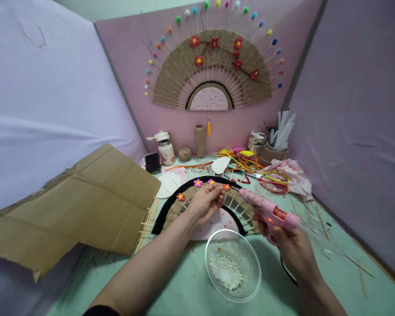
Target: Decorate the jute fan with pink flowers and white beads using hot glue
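Note:
My right hand [288, 243] is wrapped round a pink glue gun [266, 210], whose nozzle points left near a red flower on the woven fan. My left hand [208, 202] is pinched over the fan, with a small pale bead [221, 188] at its fingertips. The half-round fan [174, 208] has a black rim and a pale dotted centre; pink and red flowers [181, 197] sit along its upper band. In front of it stands a clear plastic bowl [257, 281] holding white beads [226, 268].
Cardboard [85, 197] lies at the left. Behind the fan are a white bottle [166, 151], twine ball [184, 153], cardboard tube [200, 140], scissors [273, 177] and coloured pipe cleaners. A larger decorated fan [171, 74] hangs on the pink back wall. Thin sticks lie at the right.

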A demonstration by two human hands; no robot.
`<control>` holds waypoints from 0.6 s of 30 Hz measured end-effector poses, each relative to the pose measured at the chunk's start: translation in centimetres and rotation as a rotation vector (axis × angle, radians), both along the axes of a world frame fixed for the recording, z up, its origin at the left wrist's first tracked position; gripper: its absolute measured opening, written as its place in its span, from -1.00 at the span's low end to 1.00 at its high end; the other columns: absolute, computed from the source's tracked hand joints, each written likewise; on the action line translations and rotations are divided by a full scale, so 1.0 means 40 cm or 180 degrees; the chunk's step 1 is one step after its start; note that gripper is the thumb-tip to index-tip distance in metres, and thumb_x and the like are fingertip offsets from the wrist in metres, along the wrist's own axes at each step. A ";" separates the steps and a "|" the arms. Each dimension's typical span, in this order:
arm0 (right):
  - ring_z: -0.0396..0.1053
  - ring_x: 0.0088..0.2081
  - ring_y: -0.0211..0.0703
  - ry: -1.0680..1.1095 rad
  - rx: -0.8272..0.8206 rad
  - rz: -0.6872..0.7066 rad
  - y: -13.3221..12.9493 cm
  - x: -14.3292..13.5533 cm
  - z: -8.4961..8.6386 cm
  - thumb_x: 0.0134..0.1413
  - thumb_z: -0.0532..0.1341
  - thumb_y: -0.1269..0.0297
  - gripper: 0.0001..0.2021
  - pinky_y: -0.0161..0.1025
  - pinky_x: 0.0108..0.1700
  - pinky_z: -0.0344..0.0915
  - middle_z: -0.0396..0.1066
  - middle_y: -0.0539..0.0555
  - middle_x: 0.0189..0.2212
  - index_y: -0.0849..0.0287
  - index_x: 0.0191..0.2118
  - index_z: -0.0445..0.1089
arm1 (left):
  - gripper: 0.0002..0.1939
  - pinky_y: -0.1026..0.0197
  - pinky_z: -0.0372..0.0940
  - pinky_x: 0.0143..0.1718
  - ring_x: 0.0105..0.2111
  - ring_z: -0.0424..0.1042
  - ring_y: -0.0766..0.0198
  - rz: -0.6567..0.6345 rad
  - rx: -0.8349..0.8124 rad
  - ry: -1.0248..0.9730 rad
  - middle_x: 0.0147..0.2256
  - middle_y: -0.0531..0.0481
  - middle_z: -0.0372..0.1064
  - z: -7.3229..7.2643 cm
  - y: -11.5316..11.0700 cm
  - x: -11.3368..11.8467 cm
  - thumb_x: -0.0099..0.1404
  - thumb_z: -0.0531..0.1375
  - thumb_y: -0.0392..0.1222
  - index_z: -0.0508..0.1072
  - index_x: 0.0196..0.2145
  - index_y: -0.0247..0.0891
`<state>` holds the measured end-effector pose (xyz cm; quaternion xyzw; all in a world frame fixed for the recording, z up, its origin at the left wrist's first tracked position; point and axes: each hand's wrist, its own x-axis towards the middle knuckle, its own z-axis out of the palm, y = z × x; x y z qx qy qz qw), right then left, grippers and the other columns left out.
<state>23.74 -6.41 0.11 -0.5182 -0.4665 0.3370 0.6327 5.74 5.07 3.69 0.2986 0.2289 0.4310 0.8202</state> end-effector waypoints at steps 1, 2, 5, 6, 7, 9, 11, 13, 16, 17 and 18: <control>0.43 -0.53 -0.10 -0.0073 -0.0047 -0.0029 -0.001 0.002 -0.004 -0.08 0.30 -0.21 -0.49 -0.24 -0.50 0.41 0.52 0.17 -0.50 0.21 -0.28 0.56 | -0.69 0.46 0.23 -0.46 -0.54 0.28 0.53 -0.0010 0.0016 -0.0007 -0.51 0.04 0.35 0.001 0.001 -0.001 -0.04 0.46 -0.23 0.42 -0.45 -0.41; 0.47 -0.46 -0.05 -0.0174 -0.0061 -0.0035 -0.002 0.004 -0.006 -0.05 0.28 -0.18 -0.50 -0.21 -0.42 0.44 0.54 0.20 -0.44 0.21 -0.25 0.56 | -0.68 0.47 0.23 -0.46 -0.54 0.28 0.53 -0.0016 0.0030 -0.0018 -0.51 0.04 0.35 0.002 0.002 -0.001 -0.05 0.46 -0.23 0.42 -0.45 -0.41; 0.50 -0.25 0.05 -0.0542 0.0125 -0.0001 -0.005 0.011 0.015 0.06 0.24 -0.11 -0.52 -0.13 -0.21 0.45 0.55 0.23 -0.26 0.21 -0.10 0.52 | -0.68 0.47 0.23 -0.46 -0.54 0.29 0.52 -0.0007 0.0041 -0.0073 -0.51 0.05 0.36 0.006 0.007 -0.006 -0.06 0.47 -0.24 0.43 -0.44 -0.39; 0.50 -0.23 0.05 -0.0664 0.0233 -0.0002 -0.002 0.012 0.029 0.09 0.22 -0.10 -0.52 -0.12 -0.18 0.44 0.54 0.23 -0.23 0.20 -0.06 0.49 | -0.68 0.47 0.24 -0.46 -0.54 0.30 0.52 0.0007 0.0040 -0.0096 -0.51 0.05 0.37 0.007 0.009 -0.007 -0.06 0.47 -0.25 0.43 -0.43 -0.39; 0.49 -0.25 0.03 -0.0783 0.0345 -0.0033 0.002 0.012 0.044 0.10 0.21 -0.09 -0.51 -0.12 -0.20 0.44 0.54 0.22 -0.23 0.20 -0.03 0.48 | -0.69 0.46 0.25 -0.45 -0.54 0.30 0.52 0.0023 0.0040 -0.0113 -0.50 0.05 0.37 0.008 0.011 -0.009 -0.05 0.46 -0.25 0.44 -0.42 -0.39; 0.47 -0.30 0.00 -0.1063 0.0527 -0.0222 0.018 0.007 0.067 0.10 0.21 -0.08 -0.54 -0.16 -0.27 0.42 0.53 0.19 -0.29 0.21 -0.07 0.49 | -0.71 0.46 0.25 -0.45 -0.54 0.30 0.52 0.0063 0.0043 -0.0125 -0.50 0.04 0.38 0.010 0.015 -0.013 -0.02 0.45 -0.26 0.44 -0.40 -0.40; 0.45 -0.35 -0.04 -0.1244 0.0628 -0.0427 0.040 -0.003 0.069 0.11 0.20 -0.07 -0.57 -0.21 -0.36 0.38 0.52 0.16 -0.34 0.21 -0.16 0.52 | -0.72 0.46 0.25 -0.46 -0.54 0.30 0.52 0.0111 0.0040 -0.0116 -0.50 0.04 0.37 0.010 0.018 -0.017 -0.01 0.44 -0.28 0.44 -0.40 -0.40; 0.42 -0.43 -0.08 -0.1228 0.0654 -0.0538 0.061 -0.014 0.052 0.14 0.17 -0.05 -0.59 -0.26 -0.45 0.33 0.50 0.13 -0.42 0.22 -0.21 0.52 | -0.72 0.46 0.24 -0.46 -0.54 0.30 0.52 0.0155 0.0030 -0.0117 -0.50 0.04 0.37 0.008 0.021 -0.022 -0.02 0.44 -0.28 0.44 -0.40 -0.41; 0.41 -0.45 -0.09 -0.1167 0.0697 -0.0568 0.081 -0.027 0.011 0.16 0.16 -0.03 -0.59 -0.26 -0.47 0.33 0.52 0.14 -0.43 0.23 -0.17 0.52 | -0.68 0.46 0.25 -0.46 -0.54 0.31 0.52 0.0156 0.0031 -0.0148 -0.49 0.03 0.38 0.000 0.028 -0.027 -0.05 0.46 -0.26 0.44 -0.40 -0.41; 0.42 -0.44 -0.08 -0.1147 0.0713 -0.0536 0.085 -0.028 0.001 0.15 0.16 -0.04 -0.59 -0.25 -0.46 0.34 0.53 0.16 -0.41 0.23 -0.17 0.52 | -0.67 0.47 0.26 -0.45 -0.53 0.31 0.52 0.0145 0.0028 -0.0158 -0.49 0.03 0.38 -0.002 0.032 -0.028 -0.05 0.47 -0.25 0.44 -0.40 -0.41; 0.43 -0.44 -0.07 -0.1111 0.0726 -0.0488 0.087 -0.029 -0.008 0.14 0.17 -0.06 -0.58 -0.24 -0.44 0.36 0.53 0.17 -0.40 0.23 -0.18 0.53 | -0.67 0.47 0.26 -0.45 -0.53 0.31 0.52 0.0137 0.0027 -0.0171 -0.49 0.04 0.38 -0.004 0.036 -0.028 -0.06 0.47 -0.25 0.44 -0.39 -0.41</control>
